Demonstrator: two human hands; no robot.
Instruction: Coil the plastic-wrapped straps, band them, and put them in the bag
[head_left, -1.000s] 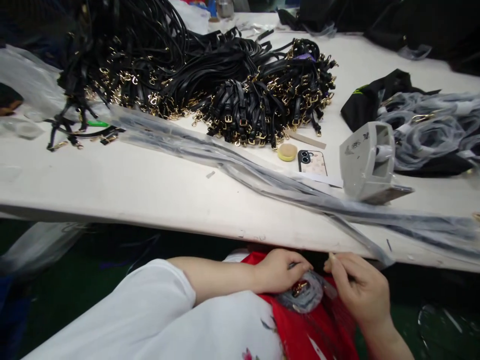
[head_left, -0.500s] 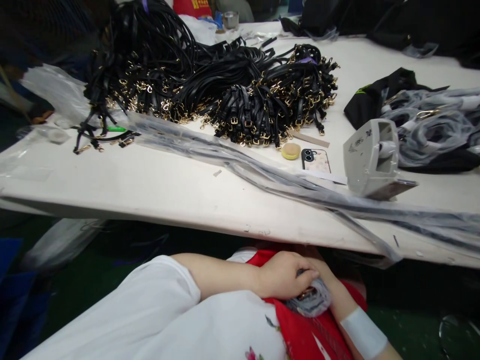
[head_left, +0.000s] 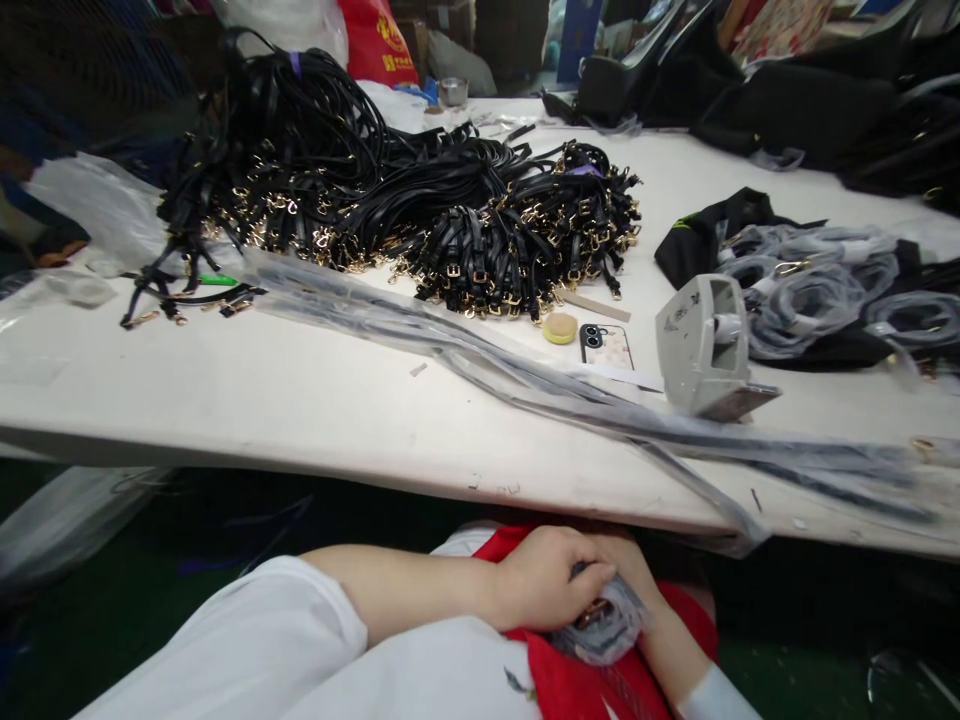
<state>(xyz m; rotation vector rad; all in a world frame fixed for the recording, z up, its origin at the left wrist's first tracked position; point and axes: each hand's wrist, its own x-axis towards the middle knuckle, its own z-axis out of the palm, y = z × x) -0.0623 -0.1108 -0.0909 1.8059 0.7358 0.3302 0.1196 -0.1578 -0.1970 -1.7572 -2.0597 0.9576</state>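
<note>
In my lap lies a small coiled strap [head_left: 609,628] wrapped in clear plastic, with a gold-coloured metal part showing. My left hand [head_left: 544,580] curls over its upper side, thumb resting on the coil. Behind and partly under the left hand is my right hand [head_left: 619,555], close against the coil; its fingers are hidden. Long plastic-covered straps [head_left: 525,385] run across the table [head_left: 225,400] in front of me. Beyond them is a big pile of black straps [head_left: 420,200] with gold buckles and clasps.
A grey tape dispenser [head_left: 697,345] stands right of a phone [head_left: 606,345] and a yellow round item [head_left: 559,328]. Further right, wrapped coils [head_left: 817,300] lie on black material. Clear plastic bags [head_left: 105,215] sit at the left. The table's front edge is just above my hands.
The view has tilted up and shifted slightly right, so more of the table's far side shows. Both hands stay in my lap with the coiled strap.
</note>
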